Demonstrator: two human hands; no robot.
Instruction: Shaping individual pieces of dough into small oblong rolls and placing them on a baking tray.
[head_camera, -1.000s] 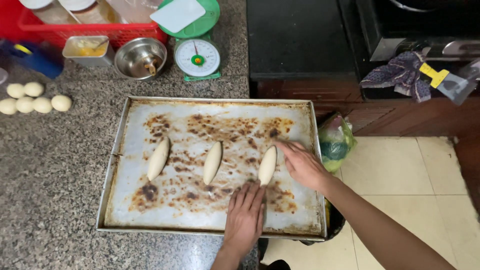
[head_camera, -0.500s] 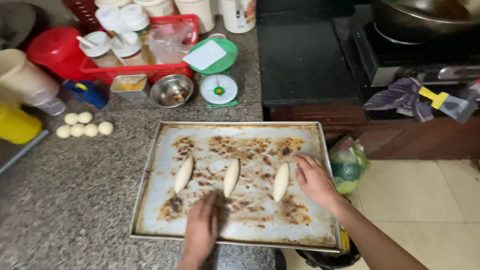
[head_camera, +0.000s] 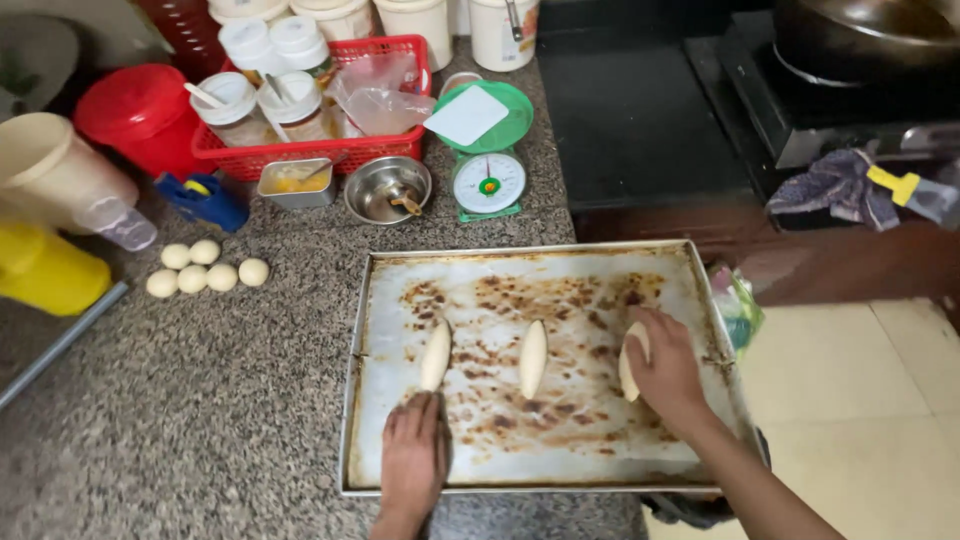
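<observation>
A stained metal baking tray (head_camera: 560, 270) lies on the granite counter. Three long dough pieces rest on it: a left one (head_camera: 436, 355), a middle one (head_camera: 533, 358) and a right one (head_camera: 630, 362). My left hand (head_camera: 414, 458) lies flat on the tray just below the left dough piece, holding nothing. My right hand (head_camera: 668, 368) rests on the right dough piece, fingers curled over it.
Several small dough balls (head_camera: 206, 268) sit left of the tray. Behind it stand a green kitchen scale (head_camera: 488, 150), a steel bowl (head_camera: 387, 189), a red basket of jars (head_camera: 300, 110) and a red tub (head_camera: 140, 110). A stove (head_camera: 850, 90) stands at the right.
My left hand has slid left along the tray's near edge, from below the middle piece to below the left one. The view has tilted up, showing more of the counter's back.
</observation>
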